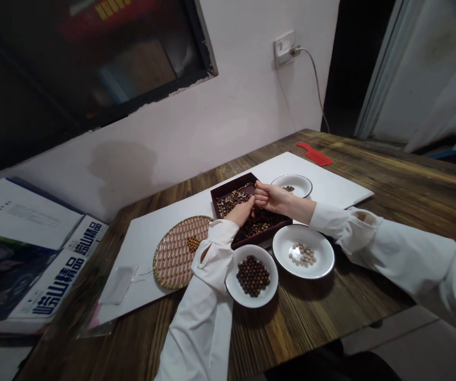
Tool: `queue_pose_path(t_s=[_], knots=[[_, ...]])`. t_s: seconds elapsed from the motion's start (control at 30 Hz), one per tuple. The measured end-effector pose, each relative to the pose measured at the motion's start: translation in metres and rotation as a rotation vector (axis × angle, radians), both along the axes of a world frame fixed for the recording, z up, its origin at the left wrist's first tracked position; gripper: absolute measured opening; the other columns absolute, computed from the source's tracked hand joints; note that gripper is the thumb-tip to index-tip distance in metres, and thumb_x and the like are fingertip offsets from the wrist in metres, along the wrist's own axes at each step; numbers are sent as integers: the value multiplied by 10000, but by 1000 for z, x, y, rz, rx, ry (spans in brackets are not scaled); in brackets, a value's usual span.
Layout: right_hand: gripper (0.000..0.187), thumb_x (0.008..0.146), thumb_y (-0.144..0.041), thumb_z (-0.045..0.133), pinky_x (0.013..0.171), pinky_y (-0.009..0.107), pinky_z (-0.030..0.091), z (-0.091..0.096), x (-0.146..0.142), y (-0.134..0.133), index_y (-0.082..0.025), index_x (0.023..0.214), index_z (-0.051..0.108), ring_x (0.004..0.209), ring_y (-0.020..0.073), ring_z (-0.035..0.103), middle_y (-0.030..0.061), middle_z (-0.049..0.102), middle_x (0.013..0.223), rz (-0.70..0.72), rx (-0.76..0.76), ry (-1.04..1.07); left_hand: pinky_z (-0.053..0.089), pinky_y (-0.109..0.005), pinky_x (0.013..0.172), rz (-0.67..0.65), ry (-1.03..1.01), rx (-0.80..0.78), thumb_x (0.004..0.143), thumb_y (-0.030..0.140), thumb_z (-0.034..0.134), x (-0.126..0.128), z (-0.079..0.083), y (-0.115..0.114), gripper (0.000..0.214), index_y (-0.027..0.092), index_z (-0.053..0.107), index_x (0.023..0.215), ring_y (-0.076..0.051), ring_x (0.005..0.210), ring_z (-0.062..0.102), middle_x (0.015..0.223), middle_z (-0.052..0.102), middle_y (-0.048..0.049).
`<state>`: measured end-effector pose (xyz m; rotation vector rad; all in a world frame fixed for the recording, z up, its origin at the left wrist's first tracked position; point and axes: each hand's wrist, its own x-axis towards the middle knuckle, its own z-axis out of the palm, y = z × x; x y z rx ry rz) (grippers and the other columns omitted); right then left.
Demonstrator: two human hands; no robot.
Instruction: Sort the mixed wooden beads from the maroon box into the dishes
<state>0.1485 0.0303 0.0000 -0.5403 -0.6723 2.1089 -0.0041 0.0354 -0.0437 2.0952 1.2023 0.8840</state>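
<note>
A dark maroon square tray (267, 231) holds many small brown and tan wooden beads. My left hand (239, 211) and my right hand (270, 197) both reach over the tray, fingertips close together among the beads. Whether either hand holds beads is hidden by the fingers. Nearest the tray, a white dish (231, 286) holds a heap of dark beads, and a white dish (323, 254) holds pale beads. A small white dish (301, 185) behind it has a few beads. A round woven tray (174, 259) has a small bead cluster.
A white board (311, 180) lies on the plank wooden table (410, 211) under these things. A red plastic comb-shaped object (314, 153) lies at the far end. Printed folders (25, 254) lie at the left, a clear plastic bag (119, 284) on the board, and a plugged-in socket (283, 47) on the wall.
</note>
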Motion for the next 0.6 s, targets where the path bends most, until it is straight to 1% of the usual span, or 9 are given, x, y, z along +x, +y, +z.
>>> queue_pose_path(t_s=[0.07,0.13,0.2,0.27,0.37,0.47,0.6], knots=[[329,995,-245,265,375,155,198,0,-1,-1,-184,679,333,374,52,174,-80,216,438,-22,11,-16,478,-315,744,0,117,26,884,298,410,-1,0,1,334,204,614,637,-194,657,598,647,655,-24],[310,994,-237,264,383,154,194,-1,-2,-2,-183,700,346,376,53,172,-82,219,436,-51,16,-41,466,-337,846,18,301,-38,856,220,407,-1,3,0,249,184,643,784,-209,824,620,860,696,-43],[301,993,-233,265,387,157,193,-2,-3,-2,-184,708,347,377,55,174,-83,219,436,-50,22,-56,438,-343,923,17,429,-97,855,194,385,0,6,-2,272,153,643,926,-216,956,609,1033,682,-70],[305,993,-242,257,383,163,189,-3,-2,-1,-185,706,346,377,59,170,-84,208,440,-16,27,-53,412,-330,971,-1,466,-110,869,200,372,1,9,-4,308,131,628,1026,-215,1050,586,1145,649,-88],[305,986,-234,272,376,165,178,-3,-2,0,-186,693,341,379,60,154,-87,175,448,86,38,-52,389,-328,1006,4,477,-121,876,207,378,2,11,-5,329,123,610,1095,-221,1129,557,1222,614,-99],[280,952,-158,304,379,159,173,-3,-1,0,-183,675,326,384,55,151,-91,156,453,156,50,-69,377,-346,1025,20,464,-133,866,196,398,2,10,-5,332,123,606,1115,-231,1158,541,1256,595,-101],[235,910,-126,329,389,154,182,-3,-1,0,-178,681,344,394,53,157,-95,147,461,225,86,-51,377,-354,1028,33,410,-150,821,143,443,1,7,-3,319,117,627,1081,-244,1151,543,1220,618,-113]])
